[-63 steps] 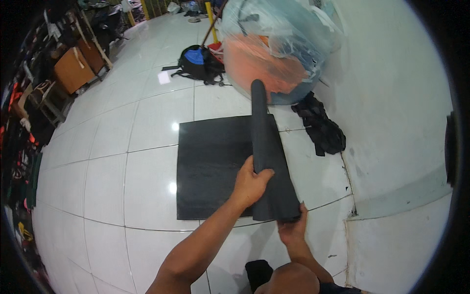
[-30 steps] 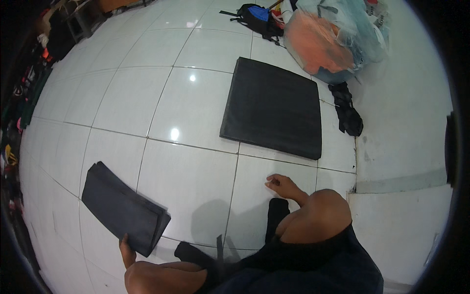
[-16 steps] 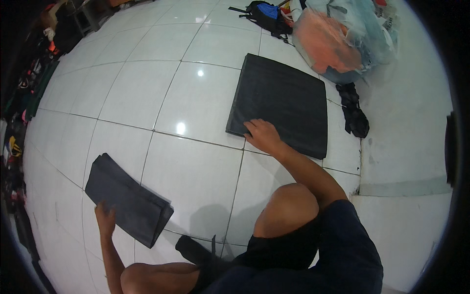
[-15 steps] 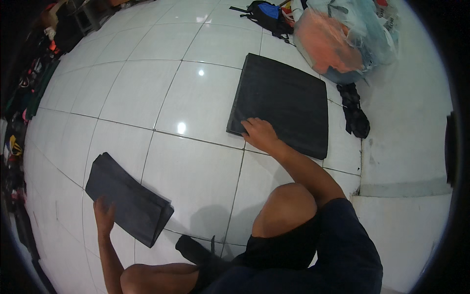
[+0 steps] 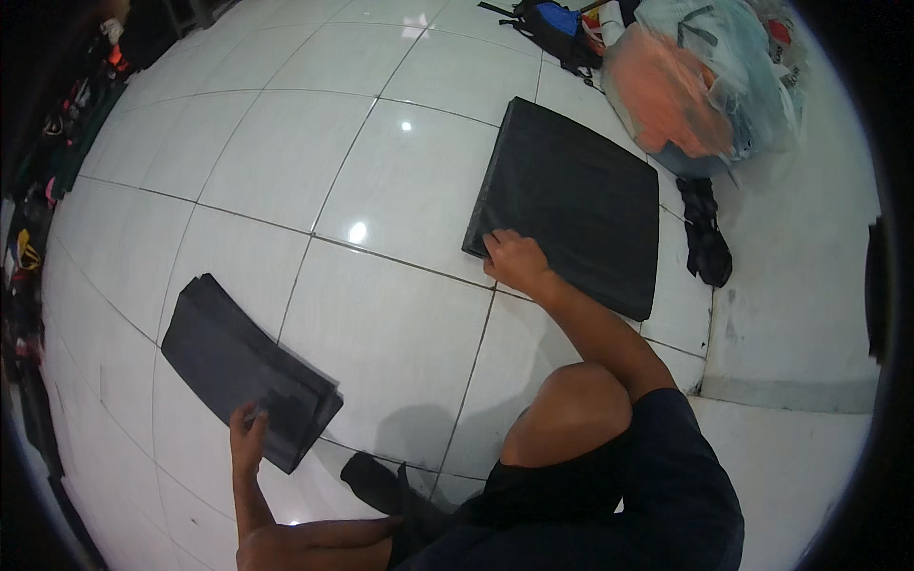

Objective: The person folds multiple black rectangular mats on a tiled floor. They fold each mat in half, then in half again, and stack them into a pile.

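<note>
A large square stack of folded black sheets (image 5: 581,195) lies flat on the tiled floor to the right. My right hand (image 5: 517,262) is at its near-left corner, with fingers curled over the edge and pinching it. To the left lies a smaller, oblong pile of folded black sheets (image 5: 224,347), its layers showing at the right end. My left hand (image 5: 249,438) is over the near edge of this pile, with thumb and fingers drawn together. A small greyish patch shows between those fingertips, too small to make out.
Clear plastic bags with orange contents (image 5: 671,95) stand at the far right by the wall. Near them are a black and blue backpack (image 5: 552,29) and a black bundled thing (image 5: 705,233). Assorted items (image 5: 57,152) line the left side. My bent knee (image 5: 568,414) is below the large stack.
My left hand has moved right along the near edge of the smaller pile, and its fingers have drawn together. My right hand stays at the large stack's corner. The view has shifted slightly.
</note>
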`<state>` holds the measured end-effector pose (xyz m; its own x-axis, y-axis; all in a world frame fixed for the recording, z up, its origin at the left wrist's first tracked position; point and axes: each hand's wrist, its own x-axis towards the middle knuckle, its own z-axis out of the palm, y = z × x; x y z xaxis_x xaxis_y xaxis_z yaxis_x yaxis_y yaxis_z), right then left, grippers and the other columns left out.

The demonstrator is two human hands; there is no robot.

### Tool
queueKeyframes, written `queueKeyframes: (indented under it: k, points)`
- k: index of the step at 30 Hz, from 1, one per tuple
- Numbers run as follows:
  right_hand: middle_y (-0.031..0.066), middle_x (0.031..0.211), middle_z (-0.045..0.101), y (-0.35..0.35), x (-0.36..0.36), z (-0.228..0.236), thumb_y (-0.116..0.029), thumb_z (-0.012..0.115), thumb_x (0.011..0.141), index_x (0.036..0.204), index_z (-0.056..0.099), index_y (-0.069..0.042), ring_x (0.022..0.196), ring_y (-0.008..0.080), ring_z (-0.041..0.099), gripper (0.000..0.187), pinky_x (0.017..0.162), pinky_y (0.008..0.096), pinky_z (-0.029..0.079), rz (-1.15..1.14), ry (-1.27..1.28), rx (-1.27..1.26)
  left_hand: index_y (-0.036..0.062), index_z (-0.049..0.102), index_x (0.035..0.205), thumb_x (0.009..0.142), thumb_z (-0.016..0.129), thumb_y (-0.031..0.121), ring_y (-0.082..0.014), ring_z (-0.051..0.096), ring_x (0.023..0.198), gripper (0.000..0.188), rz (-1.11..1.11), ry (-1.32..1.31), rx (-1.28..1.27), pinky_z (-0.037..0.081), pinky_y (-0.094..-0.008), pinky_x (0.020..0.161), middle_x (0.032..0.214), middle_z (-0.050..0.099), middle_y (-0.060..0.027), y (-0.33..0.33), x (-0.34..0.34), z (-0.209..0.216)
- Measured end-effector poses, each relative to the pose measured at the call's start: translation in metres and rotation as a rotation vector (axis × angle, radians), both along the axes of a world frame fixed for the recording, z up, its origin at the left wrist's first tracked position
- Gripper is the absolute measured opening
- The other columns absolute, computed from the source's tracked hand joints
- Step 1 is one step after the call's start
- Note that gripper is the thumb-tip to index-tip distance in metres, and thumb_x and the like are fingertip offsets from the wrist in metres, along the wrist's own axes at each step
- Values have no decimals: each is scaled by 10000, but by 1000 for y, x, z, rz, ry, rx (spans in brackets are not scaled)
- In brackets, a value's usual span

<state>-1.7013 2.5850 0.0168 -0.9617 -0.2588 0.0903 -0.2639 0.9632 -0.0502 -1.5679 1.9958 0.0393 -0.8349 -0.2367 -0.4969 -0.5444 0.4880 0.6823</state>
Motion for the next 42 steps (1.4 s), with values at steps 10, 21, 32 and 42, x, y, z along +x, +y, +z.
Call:
queueKeyframes:
  k: [10,21,32,42]
  points:
    - [145,911,661,-3,-8,-2,-171,691,772,1009,654,4,857,271,689,296,626,364,590,35,65,144,-5,554,1295,916,688,204,-251,607,1081,453,-7,19,16,496,-360,912,1260,570,-164,-2,6,-4]
    - [153,882,657,-18,-8,-11,-186,702,746,1132,610,32,757,307,687,452,694,390,582,-207,145,8,-7,576,1269,923,642,134,-239,605,1077,379,-87,127,10,479,-355,928,1207,613,-149,2,13,-8]
    - [199,976,663,-6,-15,-10,-209,583,863,987,648,-7,818,367,686,246,740,470,572,-381,-73,-136,-9,599,1175,908,595,31,-192,621,960,270,-234,309,-33,501,-322,833,1122,626,-126,5,-38,33]
    - [231,1029,677,44,29,33,-232,562,956,1212,614,35,928,380,671,374,784,446,547,-686,217,-921,-12,661,1121,892,695,172,-221,674,867,295,-1154,142,-35,550,-336,756,1045,679,-157,280,-136,82]
